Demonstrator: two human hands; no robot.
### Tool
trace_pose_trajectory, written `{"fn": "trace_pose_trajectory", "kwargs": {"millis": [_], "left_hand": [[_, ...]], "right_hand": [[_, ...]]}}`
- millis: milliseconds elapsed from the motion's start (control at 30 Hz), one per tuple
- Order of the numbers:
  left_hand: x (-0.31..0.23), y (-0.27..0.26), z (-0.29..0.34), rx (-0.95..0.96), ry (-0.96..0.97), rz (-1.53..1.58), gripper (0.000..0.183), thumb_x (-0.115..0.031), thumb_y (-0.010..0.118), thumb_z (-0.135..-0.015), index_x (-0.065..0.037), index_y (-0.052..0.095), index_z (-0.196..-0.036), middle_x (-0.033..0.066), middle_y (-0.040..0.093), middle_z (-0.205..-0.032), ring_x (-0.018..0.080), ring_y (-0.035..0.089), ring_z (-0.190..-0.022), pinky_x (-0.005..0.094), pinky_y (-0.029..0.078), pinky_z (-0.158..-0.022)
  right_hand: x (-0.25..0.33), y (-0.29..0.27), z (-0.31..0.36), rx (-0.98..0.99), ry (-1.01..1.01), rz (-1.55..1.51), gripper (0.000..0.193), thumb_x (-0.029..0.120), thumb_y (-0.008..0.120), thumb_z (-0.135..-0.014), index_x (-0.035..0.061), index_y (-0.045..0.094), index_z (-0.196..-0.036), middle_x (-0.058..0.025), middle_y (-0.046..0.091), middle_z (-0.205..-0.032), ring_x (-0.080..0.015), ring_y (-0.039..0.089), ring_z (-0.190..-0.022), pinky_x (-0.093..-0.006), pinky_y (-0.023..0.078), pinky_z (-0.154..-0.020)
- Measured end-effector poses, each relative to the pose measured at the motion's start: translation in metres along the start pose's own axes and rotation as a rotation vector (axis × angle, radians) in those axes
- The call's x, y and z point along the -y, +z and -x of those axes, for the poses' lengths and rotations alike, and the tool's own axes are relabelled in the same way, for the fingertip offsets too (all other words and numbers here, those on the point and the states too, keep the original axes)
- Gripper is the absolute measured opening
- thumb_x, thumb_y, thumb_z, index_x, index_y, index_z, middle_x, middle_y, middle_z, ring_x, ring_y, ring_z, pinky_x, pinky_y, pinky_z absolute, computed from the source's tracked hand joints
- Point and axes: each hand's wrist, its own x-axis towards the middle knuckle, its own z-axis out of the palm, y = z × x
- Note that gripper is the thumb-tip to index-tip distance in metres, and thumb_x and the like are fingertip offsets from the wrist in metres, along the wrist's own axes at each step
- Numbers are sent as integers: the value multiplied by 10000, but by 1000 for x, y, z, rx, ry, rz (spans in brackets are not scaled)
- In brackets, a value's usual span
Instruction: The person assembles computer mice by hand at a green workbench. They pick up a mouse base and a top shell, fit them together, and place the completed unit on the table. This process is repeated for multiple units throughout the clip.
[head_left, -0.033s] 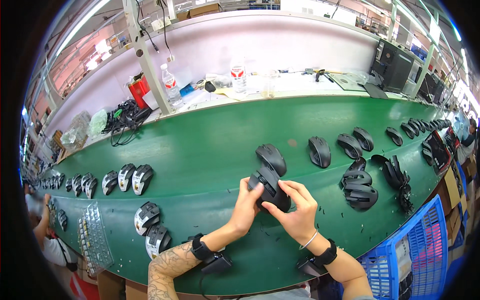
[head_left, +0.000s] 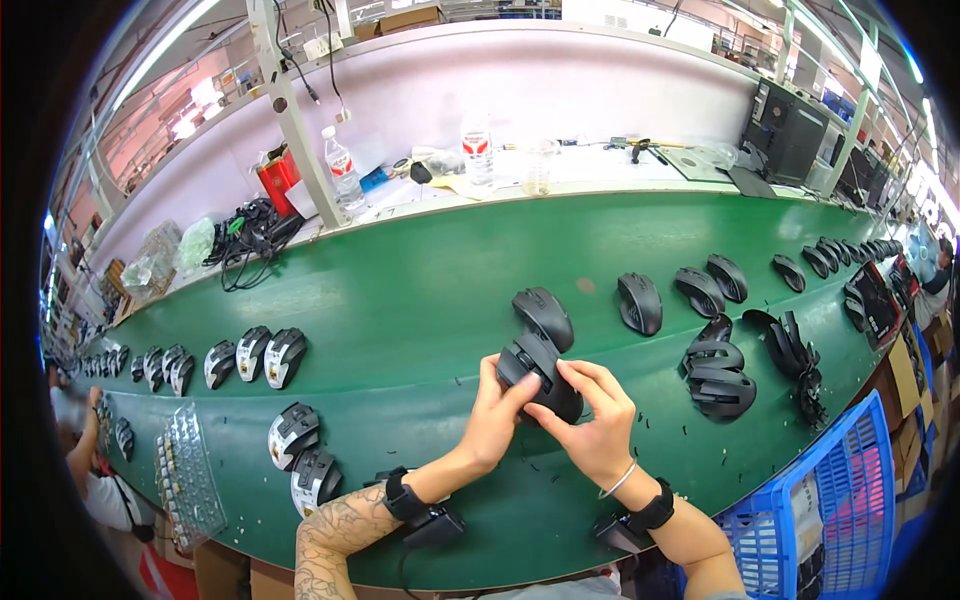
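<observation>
no shift since before: both hands' fingers [head_left: 520,388] around black mouse shell [head_left: 540,372] on green belt [head_left: 400,300]

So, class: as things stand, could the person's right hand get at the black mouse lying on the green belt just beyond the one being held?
Probably yes. The black mouse lies just past the held mouse, with bare green belt around it. The right hand would first have to release its grip, since both hands are on the held mouse.

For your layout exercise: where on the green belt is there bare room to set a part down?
Bare green belt lies between the cable bundle and the held mouse. Crowded: mouse shells at right, the mouse row at left.
</observation>
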Motion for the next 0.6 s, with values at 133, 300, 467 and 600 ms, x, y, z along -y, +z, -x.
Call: {"fn": "trace_pose_trajectory", "kwargs": {"millis": [133, 300, 467, 600], "left_hand": [[1, 6, -1, -35, 139, -29, 559, -28, 697, -791, -55, 290, -1172, 96, 515, -1076, 154, 557, -1000, 317, 498, -838], [-9, -5, -7, -137, 132, 211, 514, 31, 706, -744, -55, 380, -1132, 89, 549, -1062, 182, 592, -968, 323, 522, -819], [-21, -10, -7, -50, 73, 292, 453, 12, 654, -780, -61, 396, -1145, 93, 543, -1057, 208, 586, -1002, 378, 518, -858], [-18, -8, -6, -32, 80, 278, 447, -9, 640, -793, -56, 400, -1168, 93, 540, -1074, 216, 583, -1010, 395, 515, -858]], "right_hand": [[-6, -1, -1, 60, -103, 105, 547, 162, 820, -656, 27, 619, -1147, -127, 580, -1137, -271, 585, -997, -334, 507, -807], [-16, 8, 3, 119, 340, -505, 467, 224, 661, -865, 24, 530, -1266, -139, 570, -1167, -217, 565, -1041, -323, 494, -848], [-38, 9, 7, 322, 731, -879, 252, 302, 556, -943, 52, 579, -916, -8, 605, -882, -87, 575, -806, -261, 497, -754], [-44, 12, 11, 267, 698, -945, 283, 327, 582, -924, 52, 576, -855, 9, 603, -819, -67, 562, -732, -235, 478, -695]]}}
